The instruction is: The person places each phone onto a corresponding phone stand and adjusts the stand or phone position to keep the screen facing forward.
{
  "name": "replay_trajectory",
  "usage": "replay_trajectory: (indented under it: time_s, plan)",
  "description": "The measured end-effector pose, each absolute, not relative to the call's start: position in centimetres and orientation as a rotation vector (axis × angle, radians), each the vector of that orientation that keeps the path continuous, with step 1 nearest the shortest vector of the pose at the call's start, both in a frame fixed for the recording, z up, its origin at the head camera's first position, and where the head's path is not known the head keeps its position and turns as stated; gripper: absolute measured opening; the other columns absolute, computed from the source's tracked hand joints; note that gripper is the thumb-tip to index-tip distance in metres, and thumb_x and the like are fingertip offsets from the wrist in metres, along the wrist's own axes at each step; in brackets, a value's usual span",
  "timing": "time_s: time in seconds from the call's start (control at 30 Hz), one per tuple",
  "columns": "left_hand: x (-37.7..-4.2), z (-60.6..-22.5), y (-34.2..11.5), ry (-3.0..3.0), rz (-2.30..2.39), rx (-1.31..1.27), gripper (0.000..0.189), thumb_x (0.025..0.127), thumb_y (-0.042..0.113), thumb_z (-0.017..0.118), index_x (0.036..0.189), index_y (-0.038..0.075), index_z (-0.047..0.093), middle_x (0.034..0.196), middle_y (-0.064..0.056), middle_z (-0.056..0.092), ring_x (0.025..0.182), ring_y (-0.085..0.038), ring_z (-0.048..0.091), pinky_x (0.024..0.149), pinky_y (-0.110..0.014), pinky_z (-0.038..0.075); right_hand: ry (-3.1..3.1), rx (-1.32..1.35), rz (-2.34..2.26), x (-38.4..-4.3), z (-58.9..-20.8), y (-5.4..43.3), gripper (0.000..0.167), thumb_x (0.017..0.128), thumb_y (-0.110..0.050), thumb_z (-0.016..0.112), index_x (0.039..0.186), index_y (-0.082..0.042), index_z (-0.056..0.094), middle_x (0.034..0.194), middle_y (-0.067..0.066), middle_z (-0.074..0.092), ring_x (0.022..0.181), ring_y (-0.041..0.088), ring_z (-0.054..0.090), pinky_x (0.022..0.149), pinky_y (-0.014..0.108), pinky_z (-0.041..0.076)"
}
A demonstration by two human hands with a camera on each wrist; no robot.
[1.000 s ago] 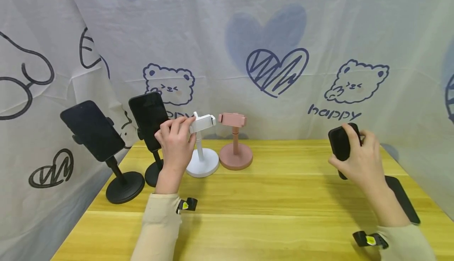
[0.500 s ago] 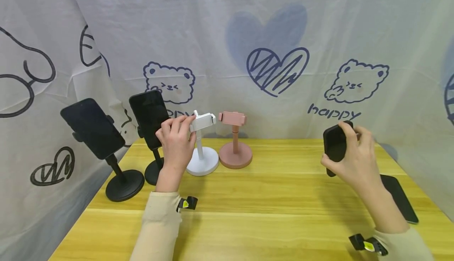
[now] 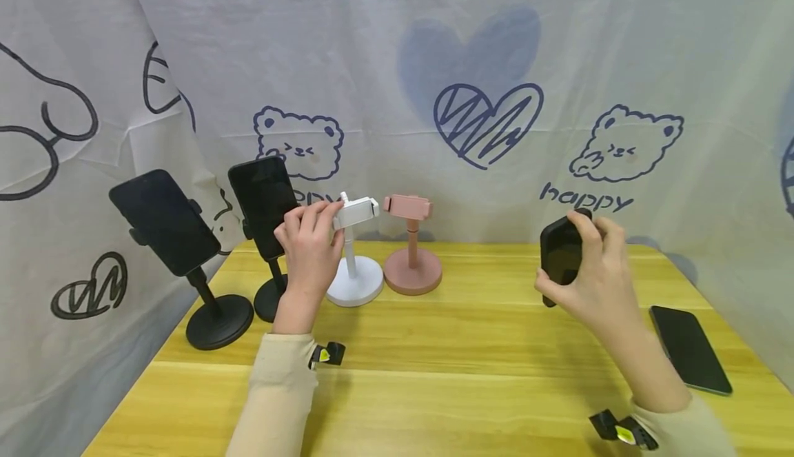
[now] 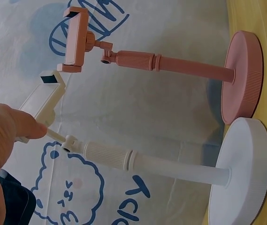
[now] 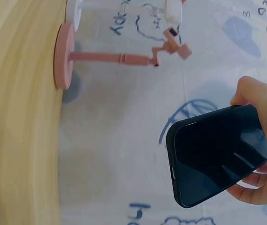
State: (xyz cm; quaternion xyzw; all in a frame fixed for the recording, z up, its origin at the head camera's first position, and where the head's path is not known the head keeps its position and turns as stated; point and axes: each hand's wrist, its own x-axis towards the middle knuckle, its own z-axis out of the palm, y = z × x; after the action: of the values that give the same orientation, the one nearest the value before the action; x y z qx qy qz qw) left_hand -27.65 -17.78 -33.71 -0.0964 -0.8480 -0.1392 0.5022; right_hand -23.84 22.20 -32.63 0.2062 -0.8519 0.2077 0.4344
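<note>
My left hand (image 3: 310, 247) holds the left end of the clamp on a white phone stand (image 3: 355, 282). In the left wrist view, a fingertip lies against the back of that clamp (image 4: 38, 101), and the other fingers are mostly out of sight. Raised above the table on the right, a black smartphone (image 3: 560, 254) is gripped at its edges by my right hand (image 3: 602, 288). The right wrist view shows the phone's dark screen (image 5: 217, 150), with the thumb on one long edge and fingers on the other. Beside the white stand is a pink phone stand (image 3: 412, 274), its clamp bare.
Two black stands, each bearing a dark phone, one (image 3: 166, 222) at far left and another (image 3: 263, 202) behind my left hand. One more phone (image 3: 690, 350) lies flat on the wooden table (image 3: 471, 374) at right. A printed cloth (image 3: 384, 64) hangs behind.
My right hand has carried the smartphone leftward, exposing more of the phone lying on the table. The left hand stays on the white stand's clamp.
</note>
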Motion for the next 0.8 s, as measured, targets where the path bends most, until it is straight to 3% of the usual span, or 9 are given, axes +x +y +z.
replay_trajectory:
  time_s: [0.2, 0.8]
  plan:
    - [-27.7, -33.9, -17.8, -2.032, -0.335, -0.242, 0.036, 0.087, 0.009, 0.071, 0.122, 0.01, 0.065, 0.119, -0.014, 0.063, 0.107, -0.033, 0.043, 0.085, -0.054, 0.029, -2.124, 0.529, 0.547, -23.7, -32.1, 20.0, 0.087, 0.067, -0.028, 0.074, 0.143, -0.018, 0.032, 0.126, 0.033, 0.035, 0.107, 0.046, 0.044, 0.081, 0.063, 0.044]
    - [-27.8, -33.7, -17.8, -2.034, -0.353, -0.246, 0.034, 0.088, 0.01, 0.07, 0.122, 0.009, 0.065, 0.119, -0.014, 0.062, 0.107, -0.033, 0.043, 0.085, -0.054, 0.029, -2.158, 0.653, 0.488, -24.9, -31.7, 13.0, 0.087, 0.067, -0.028, 0.079, 0.142, -0.025, 0.035, 0.128, 0.027, 0.037, 0.103, 0.039, 0.047, 0.073, 0.05, 0.053]
